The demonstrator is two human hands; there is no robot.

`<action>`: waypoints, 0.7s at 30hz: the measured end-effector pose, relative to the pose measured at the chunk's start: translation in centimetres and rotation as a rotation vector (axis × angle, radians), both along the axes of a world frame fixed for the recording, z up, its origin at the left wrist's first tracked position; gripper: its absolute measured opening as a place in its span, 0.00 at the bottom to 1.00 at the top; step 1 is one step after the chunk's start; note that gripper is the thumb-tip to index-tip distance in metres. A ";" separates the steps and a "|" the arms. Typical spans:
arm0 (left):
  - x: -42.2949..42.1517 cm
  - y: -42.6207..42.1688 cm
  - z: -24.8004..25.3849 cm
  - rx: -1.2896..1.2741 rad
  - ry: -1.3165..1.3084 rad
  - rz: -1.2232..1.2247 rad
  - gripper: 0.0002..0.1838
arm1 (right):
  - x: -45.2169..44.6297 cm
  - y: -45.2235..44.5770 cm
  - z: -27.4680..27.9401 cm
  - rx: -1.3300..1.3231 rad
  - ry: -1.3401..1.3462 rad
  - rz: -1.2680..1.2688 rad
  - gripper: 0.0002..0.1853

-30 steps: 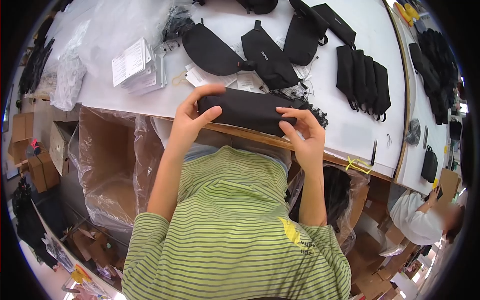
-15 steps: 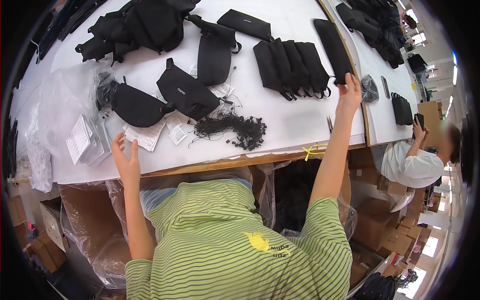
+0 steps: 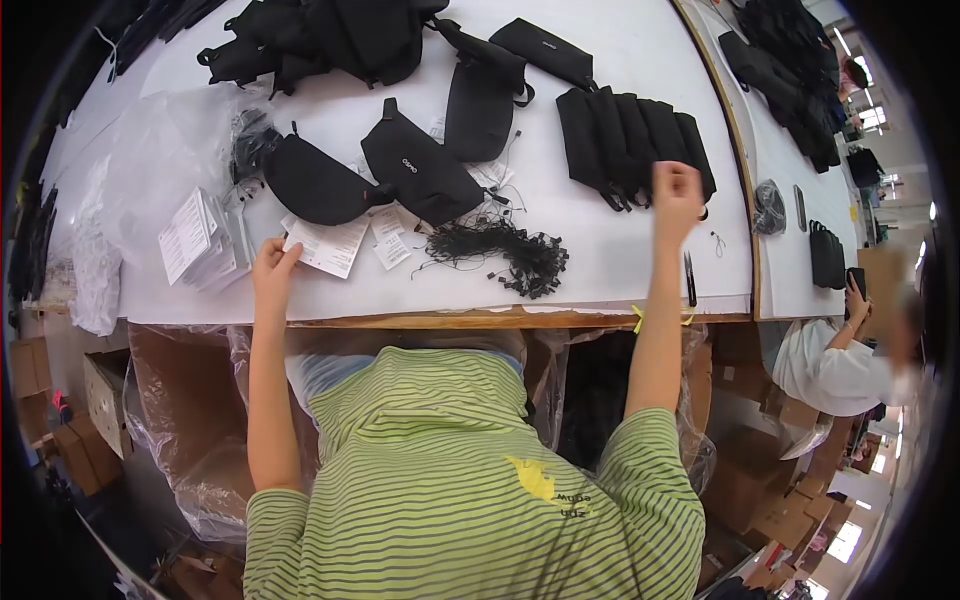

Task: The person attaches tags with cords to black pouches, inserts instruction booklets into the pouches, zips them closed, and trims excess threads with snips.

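Note:
My left hand [image 3: 275, 268] pinches the lower left corner of a printed white paper tag [image 3: 335, 248] between thumb and fingers. Behind that tag lies a black half-round pouch [image 3: 318, 183], and a black pouch with a white logo [image 3: 415, 170] rests to its right. My right hand [image 3: 678, 192] is blurred, with its fingers curled, in front of a row of black pouches [image 3: 625, 140]. Whether it holds anything cannot be made out. Between my hands sits a tangled heap of black cords with small black tags [image 3: 520, 262].
A stack of printed tags [image 3: 195, 240] and clear plastic bags [image 3: 150, 160] lie at left. More black bags [image 3: 340, 40] are piled at the back. Small snips [image 3: 690, 280] lie near the front edge. Another person [image 3: 830, 365] stands at right.
The separate black pouch at right now lies against the row, and my right hand has come away from it toward me. My left hand has closed on a paper tag. The view has shifted.

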State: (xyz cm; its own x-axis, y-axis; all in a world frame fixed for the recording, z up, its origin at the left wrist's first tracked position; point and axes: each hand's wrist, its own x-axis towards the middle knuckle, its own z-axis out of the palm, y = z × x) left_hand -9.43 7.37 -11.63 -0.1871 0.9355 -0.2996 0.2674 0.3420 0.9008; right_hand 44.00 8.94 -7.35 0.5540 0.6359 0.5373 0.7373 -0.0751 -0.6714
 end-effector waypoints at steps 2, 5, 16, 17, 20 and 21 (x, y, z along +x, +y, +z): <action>-0.2 -0.2 -0.2 0.014 -0.304 0.058 0.08 | -5.3 -0.5 -0.6 -0.319 -0.063 0.307 0.06; 0.0 -1.2 0.8 0.008 -0.515 0.112 0.07 | -10.1 -0.7 -1.0 -0.537 -0.252 0.561 0.06; -0.9 -5.4 2.5 -0.005 -0.505 -0.027 0.25 | -10.5 2.8 -0.3 -0.727 -0.769 0.974 0.05; -0.6 -5.6 2.8 -0.022 -0.532 -0.019 0.26 | -10.3 2.9 -0.7 -0.719 -0.778 0.991 0.05; 0.1 -6.2 3.8 -0.077 -0.590 0.004 0.30 | -9.6 3.2 -1.5 -0.663 -0.753 0.996 0.06; 0.2 -6.5 4.0 -0.098 -0.596 0.014 0.31 | -9.6 3.1 -1.1 -0.623 -0.709 0.970 0.06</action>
